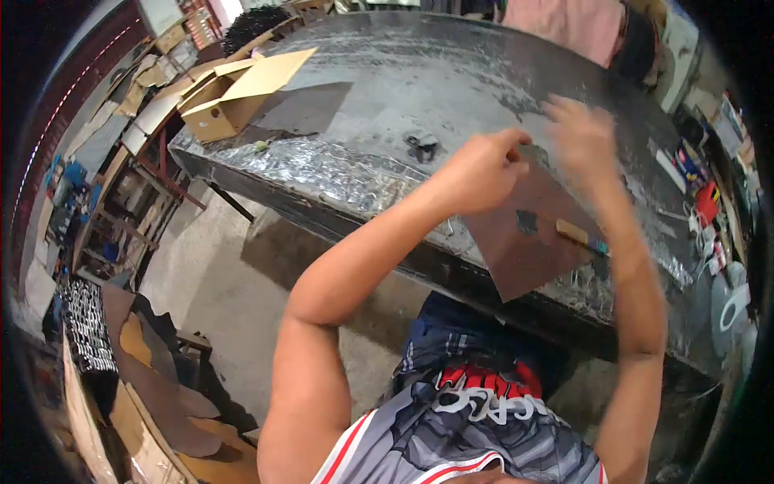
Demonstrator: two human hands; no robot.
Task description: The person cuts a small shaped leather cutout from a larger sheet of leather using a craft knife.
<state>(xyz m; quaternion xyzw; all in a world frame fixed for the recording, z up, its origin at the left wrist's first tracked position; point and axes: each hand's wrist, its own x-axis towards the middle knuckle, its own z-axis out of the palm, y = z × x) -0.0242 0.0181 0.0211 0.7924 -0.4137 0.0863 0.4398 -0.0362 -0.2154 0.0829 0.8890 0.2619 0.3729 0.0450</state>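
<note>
Centre right, flat brown rectangular sheet [516, 258] is seen at edge of dark surface [419, 73]. Its upper edge is pinched by left hand [482, 171] fingers. Above it, right hand [584, 133] is blurred; grip cannot be told.

One view: head camera. Worn on your head; wide fisheye lens, dark rounded corners. Faces forward and steeply down over your own chest and arms. Near range: your left hand [482, 171] and right hand [582, 135] sit close under the lens, just above frame centre. Middle range: the tabletop [451, 73] stretches away from you to the top edge. Left margin: the floor [201, 258], seen from above.
</note>
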